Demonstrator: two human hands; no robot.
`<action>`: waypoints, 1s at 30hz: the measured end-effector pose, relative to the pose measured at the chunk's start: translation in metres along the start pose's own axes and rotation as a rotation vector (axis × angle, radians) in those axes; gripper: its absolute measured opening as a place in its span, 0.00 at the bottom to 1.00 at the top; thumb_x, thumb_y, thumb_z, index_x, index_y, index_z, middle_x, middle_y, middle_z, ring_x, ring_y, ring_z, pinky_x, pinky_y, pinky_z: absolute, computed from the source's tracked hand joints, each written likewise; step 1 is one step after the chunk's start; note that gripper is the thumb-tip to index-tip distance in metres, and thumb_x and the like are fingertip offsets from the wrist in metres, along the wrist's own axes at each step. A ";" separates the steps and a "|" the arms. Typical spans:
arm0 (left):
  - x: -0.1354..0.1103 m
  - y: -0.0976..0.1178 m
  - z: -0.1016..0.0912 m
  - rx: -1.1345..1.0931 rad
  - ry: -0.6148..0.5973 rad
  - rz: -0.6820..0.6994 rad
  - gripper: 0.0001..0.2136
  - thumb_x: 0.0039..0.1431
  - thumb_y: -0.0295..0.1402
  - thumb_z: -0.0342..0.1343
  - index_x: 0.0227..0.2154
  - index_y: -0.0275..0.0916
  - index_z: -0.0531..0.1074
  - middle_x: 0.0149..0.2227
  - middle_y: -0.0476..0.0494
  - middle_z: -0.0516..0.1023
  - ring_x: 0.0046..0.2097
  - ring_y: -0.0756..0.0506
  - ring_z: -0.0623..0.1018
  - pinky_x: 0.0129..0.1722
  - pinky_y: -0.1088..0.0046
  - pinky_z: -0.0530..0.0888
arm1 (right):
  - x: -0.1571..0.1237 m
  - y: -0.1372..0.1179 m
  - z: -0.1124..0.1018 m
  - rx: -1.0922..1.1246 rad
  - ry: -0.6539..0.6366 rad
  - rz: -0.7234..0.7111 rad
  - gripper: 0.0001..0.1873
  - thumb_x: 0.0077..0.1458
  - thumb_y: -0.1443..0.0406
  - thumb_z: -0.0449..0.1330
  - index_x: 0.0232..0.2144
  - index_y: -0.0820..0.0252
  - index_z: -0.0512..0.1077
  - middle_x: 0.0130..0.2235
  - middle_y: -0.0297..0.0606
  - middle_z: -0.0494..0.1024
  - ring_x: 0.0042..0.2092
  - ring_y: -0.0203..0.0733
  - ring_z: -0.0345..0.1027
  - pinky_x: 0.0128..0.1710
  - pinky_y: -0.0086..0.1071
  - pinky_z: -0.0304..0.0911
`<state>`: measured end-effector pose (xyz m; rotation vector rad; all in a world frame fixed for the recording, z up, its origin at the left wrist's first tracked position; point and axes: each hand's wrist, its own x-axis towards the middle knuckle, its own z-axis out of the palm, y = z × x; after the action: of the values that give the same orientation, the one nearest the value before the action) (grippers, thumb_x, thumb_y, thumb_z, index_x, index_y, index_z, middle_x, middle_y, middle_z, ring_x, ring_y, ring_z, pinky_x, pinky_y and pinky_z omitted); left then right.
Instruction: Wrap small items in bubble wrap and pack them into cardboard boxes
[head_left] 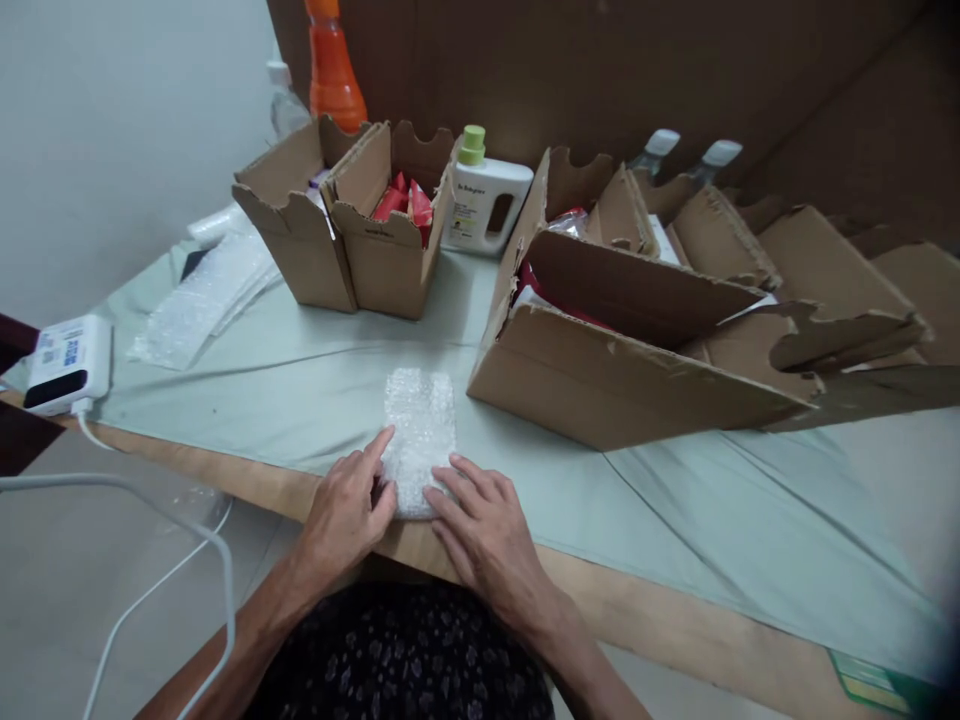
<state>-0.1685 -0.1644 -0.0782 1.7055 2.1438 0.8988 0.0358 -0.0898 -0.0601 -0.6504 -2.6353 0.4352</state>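
A small bubble-wrap pouch lies flat on the pale green cloth near the table's front edge. My left hand rests at the pouch's near left corner, index finger stretched onto it and the other fingers curled against its edge. My right hand lies flat on the near right corner, fingers extended and touching the wrap. Neither hand lifts the pouch.
Two small open cartons stand at the back left, one with red packets. A large torn carton sits right of the pouch. A white bottle, an orange bottle, a bubble-wrap stack and a white device with cable are around.
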 end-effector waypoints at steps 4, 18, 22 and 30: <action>-0.009 0.003 -0.018 -0.031 0.060 0.077 0.22 0.65 0.34 0.53 0.62 0.41 0.66 0.46 0.39 0.78 0.47 0.40 0.78 0.49 0.59 0.76 | 0.010 0.003 0.001 0.072 0.027 0.008 0.13 0.66 0.73 0.54 0.47 0.56 0.75 0.46 0.41 0.83 0.57 0.51 0.71 0.52 0.47 0.63; 0.011 -0.002 -0.001 -0.023 0.004 0.094 0.17 0.64 0.30 0.51 0.53 0.37 0.75 0.38 0.40 0.82 0.38 0.41 0.77 0.43 0.60 0.76 | 0.012 0.003 -0.007 -0.079 0.139 0.024 0.13 0.64 0.69 0.57 0.50 0.57 0.74 0.52 0.48 0.79 0.55 0.54 0.70 0.51 0.49 0.65; 0.013 -0.007 -0.001 0.036 0.037 0.090 0.16 0.64 0.32 0.52 0.52 0.40 0.76 0.41 0.40 0.83 0.39 0.41 0.78 0.45 0.60 0.75 | 0.020 0.003 -0.004 -0.179 -0.011 0.029 0.14 0.60 0.70 0.61 0.49 0.58 0.74 0.63 0.53 0.70 0.65 0.61 0.61 0.55 0.55 0.63; 0.023 -0.012 0.001 0.044 -0.002 0.109 0.19 0.63 0.31 0.54 0.56 0.41 0.73 0.38 0.43 0.81 0.39 0.41 0.78 0.45 0.60 0.75 | 0.026 0.003 -0.008 -0.157 -0.113 -0.004 0.22 0.59 0.69 0.62 0.56 0.57 0.70 0.63 0.49 0.72 0.67 0.59 0.59 0.60 0.55 0.59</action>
<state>-0.1834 -0.1438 -0.0820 1.8600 2.1013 0.8834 0.0193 -0.0730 -0.0466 -0.6871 -2.7988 0.2725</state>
